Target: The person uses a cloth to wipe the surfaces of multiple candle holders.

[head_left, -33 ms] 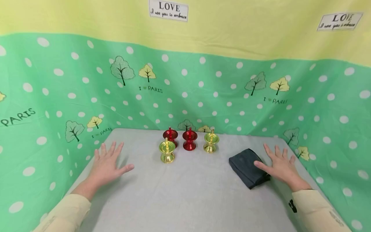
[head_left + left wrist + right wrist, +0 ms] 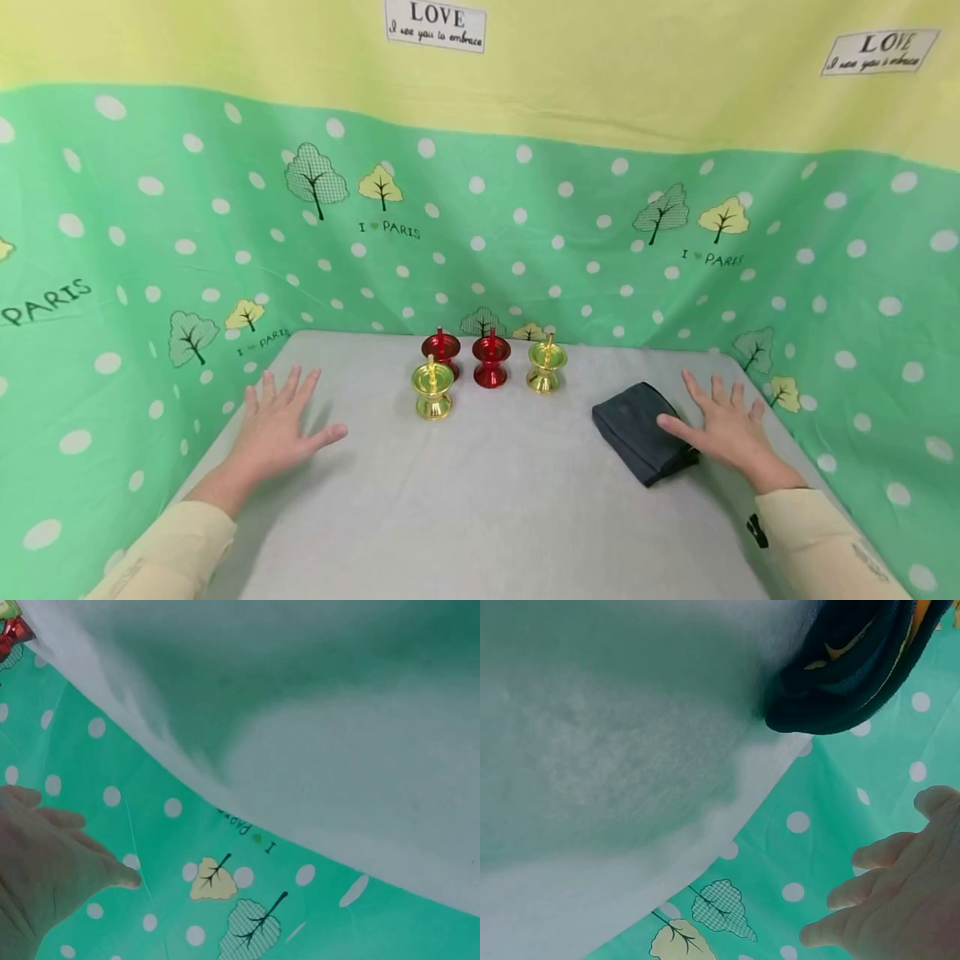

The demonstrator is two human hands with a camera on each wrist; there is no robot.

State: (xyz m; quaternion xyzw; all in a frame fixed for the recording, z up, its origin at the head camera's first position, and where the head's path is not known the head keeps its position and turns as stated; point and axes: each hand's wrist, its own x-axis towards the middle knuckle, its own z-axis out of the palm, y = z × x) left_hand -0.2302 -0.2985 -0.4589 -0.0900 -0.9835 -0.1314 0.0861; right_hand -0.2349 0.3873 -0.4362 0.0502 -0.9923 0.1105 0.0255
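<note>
the left hand [image 2: 273, 433] and the right hand [image 2: 727, 429] hang over opposite sides of the grey counter [image 2: 465, 500], palms down, the fingers of each spread apart and clamped on nothing. the folded dark cloth [image 2: 637, 433] lies on the right of the counter; the right thumb overlaps it in the head view, though i cannot tell whether they touch. toward the back, well apart from both hands, stand a left gold holder [image 2: 433, 392], a left red holder [image 2: 442, 348] partly behind it, a middle red holder [image 2: 491, 358] and a right gold holder [image 2: 545, 367], all upright.

a steady, open pose seems best here: wrists level, sleeves clear of the cloth. to lift the cloth well, i would pinch all its layers together so the fold keeps. the holders look slick and narrow-waisted, so a gentle grip at the stem, one at a time, should avoid knocking a neighbour.
</note>
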